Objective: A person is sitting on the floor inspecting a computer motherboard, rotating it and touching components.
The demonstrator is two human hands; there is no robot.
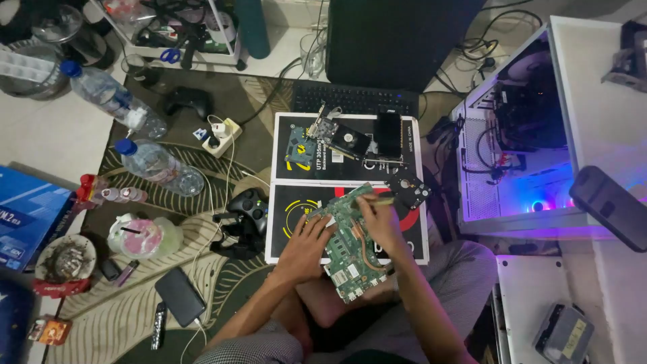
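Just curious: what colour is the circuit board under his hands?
Green circuit board, with copper-coloured pipes; seen from the head view.

The circuit board (350, 246) is green with copper pipes. The box (347, 185) beneath is black with yellow and red marks. The left rug (195, 182) shows dark-and-cream wavy stripes. The two far-left bottles (111, 98) have blue caps. The right case (519, 168) glows purple and blue.
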